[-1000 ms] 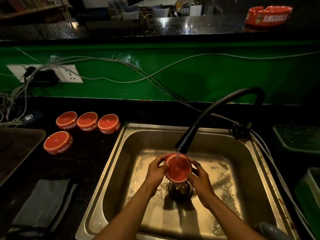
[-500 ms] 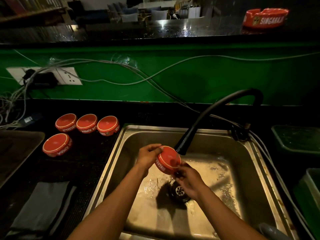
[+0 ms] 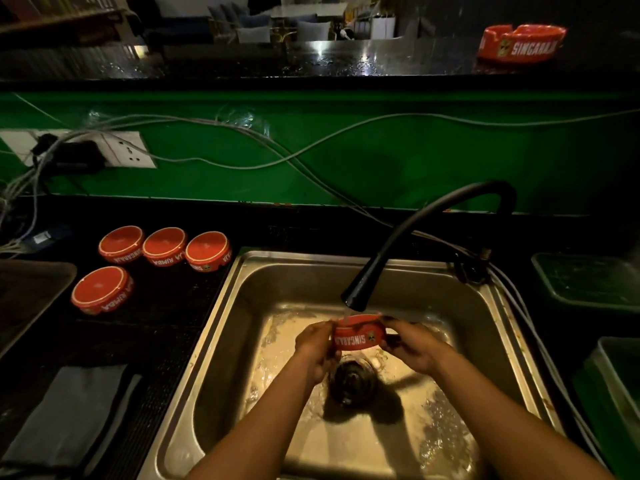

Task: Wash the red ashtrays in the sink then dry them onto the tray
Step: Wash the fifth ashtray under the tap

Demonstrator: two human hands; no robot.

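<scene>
Both hands (image 3: 363,346) grip the red ashtray (image 3: 359,332) — under the faucet (image 3: 412,237)

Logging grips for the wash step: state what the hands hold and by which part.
Both hands hold one red ashtray under the faucet: the left hand grips its left edge, the right hand its right edge.

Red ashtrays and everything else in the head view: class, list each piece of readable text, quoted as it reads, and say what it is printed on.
"SINGARAJA", last letters blurred: red square ashtray on the upper black ledge.
"SINGARAJ", upside down, end hidden: red round ashtray gripped by the left hand and right hand.
"RUMBA", upside down: front ashtray on the black counter.
Partial "JA RUMBA", "SINGARAJA": row of three ashtrays.
White wall socket: no readable text.
</scene>
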